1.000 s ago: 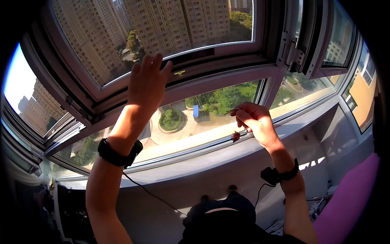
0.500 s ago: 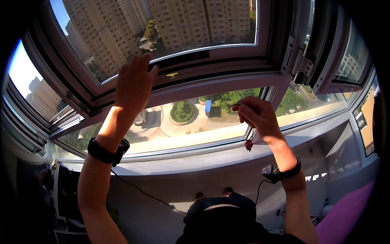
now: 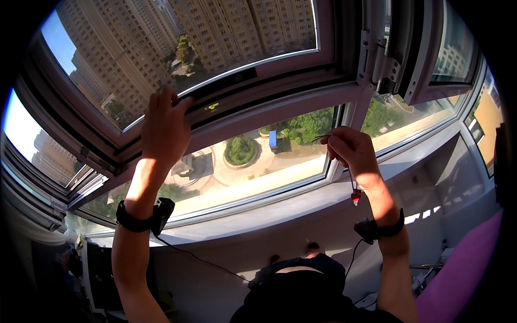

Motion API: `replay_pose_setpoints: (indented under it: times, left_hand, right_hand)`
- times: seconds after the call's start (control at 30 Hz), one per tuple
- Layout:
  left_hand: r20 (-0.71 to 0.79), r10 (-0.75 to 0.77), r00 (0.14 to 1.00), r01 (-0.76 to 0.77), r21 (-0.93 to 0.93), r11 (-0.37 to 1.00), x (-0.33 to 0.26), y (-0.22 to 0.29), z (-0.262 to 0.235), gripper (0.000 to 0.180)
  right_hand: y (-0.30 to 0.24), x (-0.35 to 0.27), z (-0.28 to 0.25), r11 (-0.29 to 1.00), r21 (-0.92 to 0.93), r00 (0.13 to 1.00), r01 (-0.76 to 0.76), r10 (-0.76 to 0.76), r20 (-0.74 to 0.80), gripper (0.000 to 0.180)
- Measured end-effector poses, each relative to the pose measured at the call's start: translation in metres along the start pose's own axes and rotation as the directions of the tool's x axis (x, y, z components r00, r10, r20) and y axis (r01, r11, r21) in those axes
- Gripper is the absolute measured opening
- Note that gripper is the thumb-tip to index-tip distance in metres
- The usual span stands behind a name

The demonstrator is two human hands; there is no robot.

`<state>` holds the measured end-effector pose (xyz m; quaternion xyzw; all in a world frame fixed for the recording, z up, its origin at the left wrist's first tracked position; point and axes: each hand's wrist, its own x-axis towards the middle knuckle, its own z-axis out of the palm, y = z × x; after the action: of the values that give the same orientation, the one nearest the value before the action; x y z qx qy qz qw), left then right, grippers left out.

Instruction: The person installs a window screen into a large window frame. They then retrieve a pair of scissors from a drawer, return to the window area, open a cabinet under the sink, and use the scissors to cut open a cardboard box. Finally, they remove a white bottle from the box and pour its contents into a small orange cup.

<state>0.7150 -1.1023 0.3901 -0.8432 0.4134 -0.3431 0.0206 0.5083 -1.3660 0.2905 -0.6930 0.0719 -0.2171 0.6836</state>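
My left hand point(image 3: 164, 126) is at the lower rail of the window sash point(image 3: 280, 75), fingers against the frame and thumb spread apart from them. Near its thumb, a small yellow-green mark point(image 3: 211, 106) shows on the rail. Farther right, in front of the lower pane, my right hand point(image 3: 353, 153) pinches a thin, dark metal piece point(image 3: 321, 138) whose narrow end points left. Its exact kind cannot be made out. Below that hand a small red charm point(image 3: 356, 197) dangles on a thin cord.
Metal hinges point(image 3: 379, 64) join the frame to an open casement point(image 3: 444, 64) at the right. A pale sill point(image 3: 258, 218) curves below the panes. Wrist-worn devices point(image 3: 161, 214) trail black cables. Pink fabric point(image 3: 463, 264) lies at lower right.
The view has shifted, moving the window up and left in the picture. My left hand's fingers look less spread. My right hand still holds the thin piece, and the red charm has swung right.
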Motion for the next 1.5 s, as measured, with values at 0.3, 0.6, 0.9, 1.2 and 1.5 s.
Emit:
replay_pose_setpoints:
  times: [0.3, 0.6, 0.9, 1.2, 1.5]
  left_hand:
    - [0.557, -0.213, 0.803, 0.243, -0.631, -0.736, 0.016, 0.025, 0.011, 0.029]
    - [0.547, -0.179, 0.818, -0.051, -0.242, -0.969, 0.017, 0.024, 0.02, 0.022]
    - [0.365, -0.133, 0.922, -0.007, -0.328, -0.945, 0.011, 0.025, 0.02, 0.026]
    - [0.317, -0.066, 0.946, 0.012, -0.24, -0.971, 0.001, 0.022, 0.015, 0.047]
    - [0.304, -0.083, 0.949, -0.028, -0.181, -0.983, -0.01, 0.028, 0.008, 0.041]
  right_hand:
    - [-0.018, 0.014, 0.034, 0.994, 0.026, 0.988, 0.111, -0.113, 0.105, 0.017]
    - [-0.015, -0.002, 0.017, 0.999, -0.004, 0.996, 0.043, -0.043, 0.073, 0.018]
    - [-0.02, 0.007, 0.013, 0.994, -0.098, 0.999, 0.05, -0.047, 0.025, 0.015]
    - [-0.074, 0.052, 0.048, 0.587, -0.664, 0.835, 0.463, -0.54, 0.104, 0.024]
    - [-0.079, 0.128, 0.093, 0.087, -0.884, 0.726, 0.459, -0.61, 0.317, 0.028]
